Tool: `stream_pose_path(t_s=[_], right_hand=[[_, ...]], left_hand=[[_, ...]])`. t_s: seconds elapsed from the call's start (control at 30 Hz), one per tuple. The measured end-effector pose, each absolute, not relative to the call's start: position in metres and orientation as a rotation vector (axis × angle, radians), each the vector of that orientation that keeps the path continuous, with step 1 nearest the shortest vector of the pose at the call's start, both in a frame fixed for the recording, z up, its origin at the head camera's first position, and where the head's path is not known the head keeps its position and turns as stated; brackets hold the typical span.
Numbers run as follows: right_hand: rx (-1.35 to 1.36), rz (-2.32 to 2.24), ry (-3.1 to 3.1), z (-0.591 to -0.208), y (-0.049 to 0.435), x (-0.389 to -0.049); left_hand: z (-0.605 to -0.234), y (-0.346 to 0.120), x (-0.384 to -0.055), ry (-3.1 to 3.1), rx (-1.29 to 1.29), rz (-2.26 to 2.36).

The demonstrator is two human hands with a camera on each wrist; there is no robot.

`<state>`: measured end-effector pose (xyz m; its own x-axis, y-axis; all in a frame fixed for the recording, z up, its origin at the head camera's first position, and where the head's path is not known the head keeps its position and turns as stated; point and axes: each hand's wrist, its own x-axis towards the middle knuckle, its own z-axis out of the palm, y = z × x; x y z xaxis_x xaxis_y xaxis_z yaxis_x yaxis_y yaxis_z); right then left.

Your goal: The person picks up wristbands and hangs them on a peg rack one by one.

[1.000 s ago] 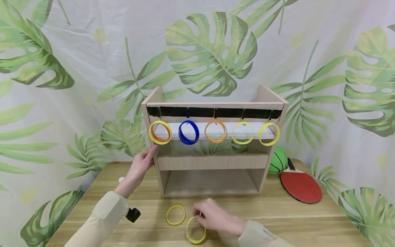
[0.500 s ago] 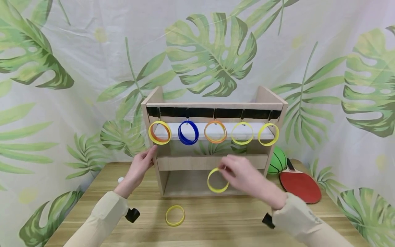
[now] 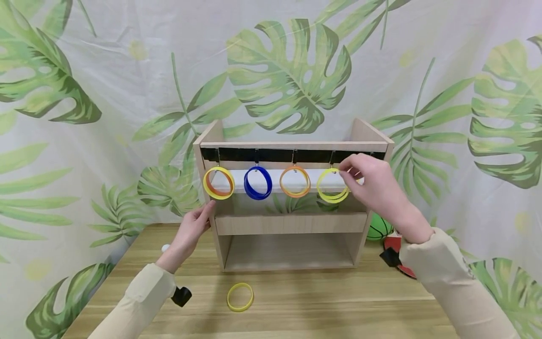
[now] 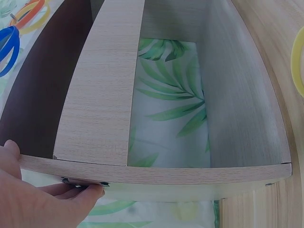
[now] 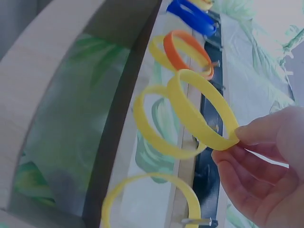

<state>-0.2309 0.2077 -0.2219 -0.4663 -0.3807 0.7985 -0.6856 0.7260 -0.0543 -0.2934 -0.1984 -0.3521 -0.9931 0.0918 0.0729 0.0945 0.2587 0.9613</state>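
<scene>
My right hand (image 3: 374, 181) pinches a yellow silicone wristband (image 5: 190, 121) between thumb and fingers. The band is held up at the fourth hook of the black strip (image 3: 275, 155), overlapping another yellow wristband (image 5: 139, 114) that hangs there. Gripping the left side panel of the wooden shelf (image 3: 292, 225) is my left hand (image 3: 192, 230), thumb at the front edge. Blue wristbands (image 3: 252, 192), an orange wristband (image 5: 175, 52) with a yellow one, and a yellow-and-orange pair (image 3: 206, 186) hang further left. The last hook carries a yellow wristband (image 5: 190, 192), hidden behind my right hand in the head view.
One more yellow wristband (image 3: 240, 309) lies on the wooden table (image 3: 296, 306) in front of the shelf. Right of the shelf sit a green ball (image 3: 378, 228) and a red table tennis paddle (image 3: 394, 242), partly covered by my right arm. A leaf-print cloth (image 3: 169, 94) hangs behind.
My right hand has lifted the yellow wristband off the table and carried it up and to the right, to the fourth hook. The left hand has stayed on the shelf's side.
</scene>
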Motion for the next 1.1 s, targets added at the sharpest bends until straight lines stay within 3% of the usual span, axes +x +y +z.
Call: stream_pose_path(t_s=[0.6,1.1], right_hand=[[0.736,0.445,-2.266,-0.216,0.208,-0.247],[0.94,0.461,-2.037,-0.224,0.179,-0.213]], left_hand=[[-0.35,-0.2,-0.294,-2.494,-0.199,-1.909],[-0.351,-0.199,-0.294,-2.475,-0.174,-1.921]])
